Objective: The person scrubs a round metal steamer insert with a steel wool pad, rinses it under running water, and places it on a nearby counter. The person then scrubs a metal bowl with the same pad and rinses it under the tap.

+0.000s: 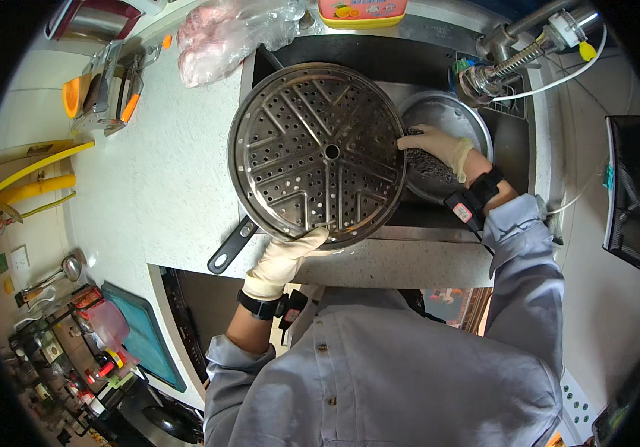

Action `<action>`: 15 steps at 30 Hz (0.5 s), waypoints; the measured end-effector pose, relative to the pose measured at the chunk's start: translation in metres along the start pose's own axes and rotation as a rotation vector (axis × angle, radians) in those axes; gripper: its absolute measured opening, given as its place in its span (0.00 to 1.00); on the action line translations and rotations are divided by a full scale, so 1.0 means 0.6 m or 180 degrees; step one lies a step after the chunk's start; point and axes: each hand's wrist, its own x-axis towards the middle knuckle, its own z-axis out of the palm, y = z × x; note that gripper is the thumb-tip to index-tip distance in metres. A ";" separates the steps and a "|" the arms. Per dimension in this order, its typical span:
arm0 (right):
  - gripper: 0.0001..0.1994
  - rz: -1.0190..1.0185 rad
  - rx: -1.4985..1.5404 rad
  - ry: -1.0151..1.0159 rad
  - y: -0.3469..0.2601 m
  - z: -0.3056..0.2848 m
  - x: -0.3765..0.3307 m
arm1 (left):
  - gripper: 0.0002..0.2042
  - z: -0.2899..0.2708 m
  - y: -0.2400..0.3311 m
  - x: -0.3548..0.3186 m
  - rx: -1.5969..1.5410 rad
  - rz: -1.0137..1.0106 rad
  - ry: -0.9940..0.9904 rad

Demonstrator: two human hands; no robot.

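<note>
left hand [290, 257] grips round perforated steel steamer tray [318, 153].

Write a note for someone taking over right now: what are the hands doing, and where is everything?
Left hand, gloved, grips the near rim of the round steamer tray, held tilted over the sink.
Right hand, gloved, presses a steel scrubber at the tray's right edge.
A metal bowl sits in the sink under the tap; a black pan handle sticks out below the tray.
Done: scrubbing underway.
Left: probably more scrubbing and rinsing.

both gloved hands forward, fingers [312, 240] curled
</note>
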 end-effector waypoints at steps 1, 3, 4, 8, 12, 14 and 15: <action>0.39 0.0063 0.0181 0.0107 0.000 0.004 -0.002 | 0.17 -0.003 0.001 0.000 0.0161 -0.0392 0.0278; 0.39 0.0008 0.0308 0.0191 -0.001 0.007 -0.009 | 0.17 -0.009 -0.003 -0.005 0.0005 -0.0274 0.0173; 0.39 -0.0116 0.0254 0.0175 -0.003 0.005 -0.013 | 0.17 -0.011 -0.007 -0.007 -0.0055 -0.0255 0.0241; 0.37 -0.0389 0.0180 -0.0239 -0.016 -0.012 -0.030 | 0.18 -0.060 0.021 -0.003 -0.0311 0.0817 -0.0564; 0.32 -0.0321 -0.0076 -0.0373 -0.024 -0.019 -0.030 | 0.16 -0.103 0.072 0.007 -0.0670 0.0049 -0.0187; 0.31 -0.0317 -0.0440 -0.0462 -0.022 -0.020 -0.023 | 0.14 -0.104 0.090 0.021 -0.0218 0.0264 -0.0688; 0.32 -0.0337 -0.0418 -0.0643 -0.018 -0.021 -0.018 | 0.14 -0.101 0.098 0.028 -0.0091 0.0094 -0.0644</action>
